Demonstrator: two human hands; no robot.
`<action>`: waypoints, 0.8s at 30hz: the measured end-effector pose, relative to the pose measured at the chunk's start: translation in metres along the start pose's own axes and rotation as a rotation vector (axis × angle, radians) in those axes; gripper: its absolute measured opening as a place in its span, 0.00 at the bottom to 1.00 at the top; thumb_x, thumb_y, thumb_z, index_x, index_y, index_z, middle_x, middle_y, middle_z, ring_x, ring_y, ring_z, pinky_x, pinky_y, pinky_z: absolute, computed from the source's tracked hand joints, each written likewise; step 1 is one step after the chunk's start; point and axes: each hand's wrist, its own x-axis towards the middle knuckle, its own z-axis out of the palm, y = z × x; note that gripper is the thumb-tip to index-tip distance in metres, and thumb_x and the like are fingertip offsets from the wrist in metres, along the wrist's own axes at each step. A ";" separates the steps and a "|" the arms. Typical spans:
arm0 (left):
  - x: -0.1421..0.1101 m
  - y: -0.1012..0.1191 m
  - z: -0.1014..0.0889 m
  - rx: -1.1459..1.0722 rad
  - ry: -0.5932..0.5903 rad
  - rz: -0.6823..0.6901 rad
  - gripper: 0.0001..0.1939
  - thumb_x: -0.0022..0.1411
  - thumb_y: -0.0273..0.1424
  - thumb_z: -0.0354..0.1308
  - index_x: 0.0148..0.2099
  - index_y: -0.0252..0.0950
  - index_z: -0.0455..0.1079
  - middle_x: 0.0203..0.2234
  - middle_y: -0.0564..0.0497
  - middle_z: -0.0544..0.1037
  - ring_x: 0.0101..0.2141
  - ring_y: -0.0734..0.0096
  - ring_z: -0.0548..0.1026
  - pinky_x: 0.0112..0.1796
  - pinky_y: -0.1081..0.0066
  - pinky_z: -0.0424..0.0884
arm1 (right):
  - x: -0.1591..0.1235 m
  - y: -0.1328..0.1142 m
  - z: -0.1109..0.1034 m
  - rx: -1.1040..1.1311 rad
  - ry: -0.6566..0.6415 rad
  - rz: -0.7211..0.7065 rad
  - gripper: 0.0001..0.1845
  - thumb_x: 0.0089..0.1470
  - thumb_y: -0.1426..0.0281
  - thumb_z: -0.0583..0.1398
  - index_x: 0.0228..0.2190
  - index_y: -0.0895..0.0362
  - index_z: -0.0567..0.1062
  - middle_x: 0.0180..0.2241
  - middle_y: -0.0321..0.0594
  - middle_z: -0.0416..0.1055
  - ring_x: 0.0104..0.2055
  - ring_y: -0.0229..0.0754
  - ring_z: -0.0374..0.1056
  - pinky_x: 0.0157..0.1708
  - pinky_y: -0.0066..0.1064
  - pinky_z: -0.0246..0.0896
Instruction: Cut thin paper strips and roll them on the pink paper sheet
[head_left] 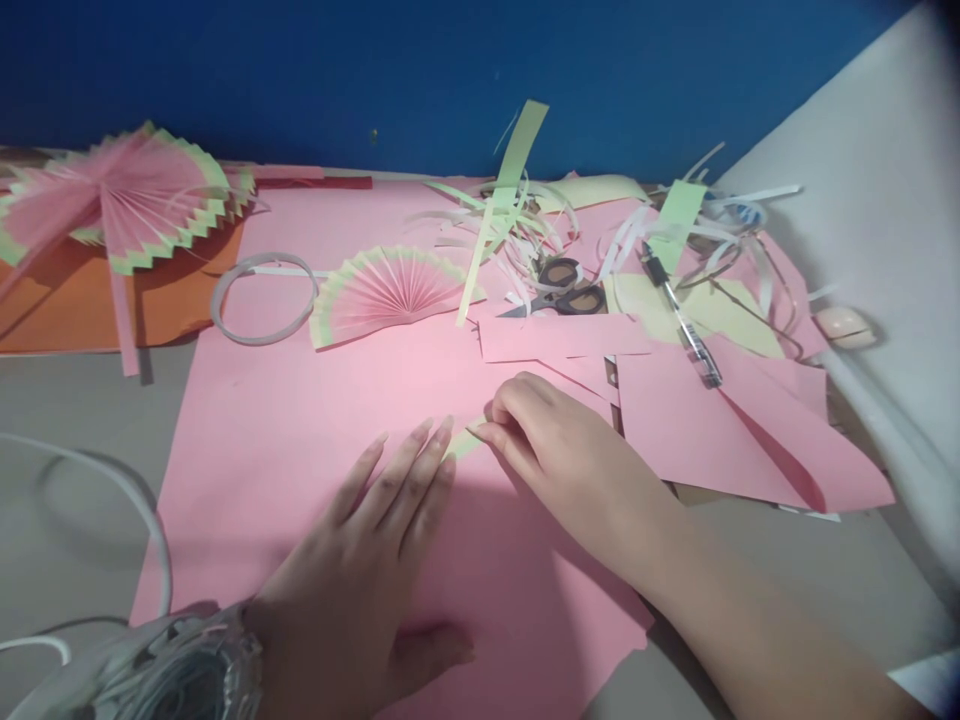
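My left hand (382,540) lies flat on a large pink paper sheet (315,400), fingers stretched out and pointing away from me. Beside its index fingertip runs a short pale green paper strip (465,442), part of it hidden under the fingers. The strip's right end is pinched between the thumb and index finger of my right hand (559,440). Just beyond the hands sits a pleated half-round paper fan (397,295), pink with a yellow-green rim. Black-handled scissors (559,290) lie behind my right hand, partly covered by paper scraps.
A larger pleated fan (165,205) rests at the far left on orange paper (172,310), near a roll of tape (262,300). Tangled paper strips (525,225) pile at the back. A pen (686,330) lies across folded pink paper (690,420). A white cable (142,500) curves at left.
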 end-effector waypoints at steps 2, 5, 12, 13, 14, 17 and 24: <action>0.000 0.000 0.000 0.000 0.015 0.002 0.47 0.56 0.56 0.45 0.63 0.20 0.51 0.63 0.30 0.50 0.62 0.45 0.47 0.59 0.53 0.42 | 0.001 0.000 0.000 0.003 -0.007 0.007 0.10 0.61 0.72 0.51 0.27 0.55 0.60 0.30 0.36 0.63 0.28 0.38 0.59 0.26 0.30 0.50; 0.000 0.000 -0.001 0.003 0.031 0.004 0.47 0.56 0.56 0.45 0.63 0.20 0.52 0.63 0.31 0.50 0.62 0.45 0.47 0.59 0.54 0.43 | 0.002 0.000 -0.001 0.001 -0.012 0.003 0.10 0.61 0.72 0.51 0.27 0.55 0.60 0.30 0.36 0.64 0.29 0.38 0.60 0.27 0.30 0.50; -0.001 0.001 -0.001 -0.002 0.041 0.006 0.48 0.55 0.57 0.47 0.61 0.19 0.54 0.63 0.29 0.50 0.62 0.43 0.48 0.59 0.52 0.44 | 0.002 -0.001 -0.001 0.012 -0.018 0.009 0.09 0.61 0.72 0.51 0.27 0.55 0.61 0.31 0.36 0.64 0.29 0.37 0.60 0.27 0.30 0.51; -0.001 0.001 -0.001 -0.008 0.040 0.008 0.48 0.55 0.57 0.47 0.61 0.19 0.54 0.63 0.30 0.50 0.62 0.43 0.48 0.59 0.52 0.44 | 0.002 -0.001 -0.001 0.018 -0.018 0.007 0.09 0.61 0.72 0.51 0.28 0.55 0.61 0.31 0.36 0.64 0.29 0.37 0.60 0.28 0.30 0.51; -0.001 0.001 -0.001 -0.016 0.040 0.001 0.47 0.55 0.57 0.47 0.61 0.19 0.54 0.63 0.30 0.49 0.62 0.44 0.47 0.59 0.52 0.44 | 0.002 -0.001 -0.001 0.024 -0.016 0.005 0.09 0.61 0.72 0.51 0.28 0.55 0.61 0.31 0.36 0.64 0.29 0.37 0.60 0.28 0.30 0.51; 0.000 0.001 -0.003 -0.039 0.017 -0.033 0.45 0.56 0.54 0.48 0.63 0.23 0.52 0.64 0.35 0.48 0.63 0.48 0.46 0.60 0.53 0.43 | 0.002 -0.002 -0.002 0.031 -0.006 0.007 0.09 0.61 0.72 0.51 0.27 0.56 0.62 0.30 0.36 0.64 0.29 0.37 0.61 0.27 0.30 0.51; 0.008 -0.009 -0.008 -0.099 0.007 -0.050 0.53 0.46 0.63 0.50 0.65 0.32 0.50 0.64 0.46 0.54 0.60 0.53 0.53 0.61 0.56 0.40 | 0.004 -0.004 -0.006 0.018 -0.025 0.013 0.10 0.60 0.71 0.52 0.26 0.56 0.62 0.30 0.37 0.64 0.28 0.38 0.61 0.26 0.30 0.50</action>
